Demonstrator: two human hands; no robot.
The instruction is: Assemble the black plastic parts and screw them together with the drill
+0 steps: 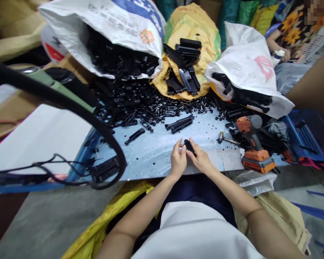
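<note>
Near the front edge of the blue worktable (156,154), my left hand (178,158) and my right hand (200,157) meet around one black plastic part (189,146). Fingers of both hands are closed on it, and much of its lower end is hidden by them. Just beyond my hands lie a couple of long black plastic pieces (181,124), side by side. Another black bar (135,136) rests to the left of them. On the right is a small hammer (228,139), with an orange cordless drill (252,144) standing upright beyond it.
Open sacks of black parts, a white one (102,21), a yellow one (194,25) and another white one (248,61), line the back. Loose parts and screws (167,106) spread before them. A black curved arm (97,126) crosses the left. A co-worker's hand (284,54) shows at far right.
</note>
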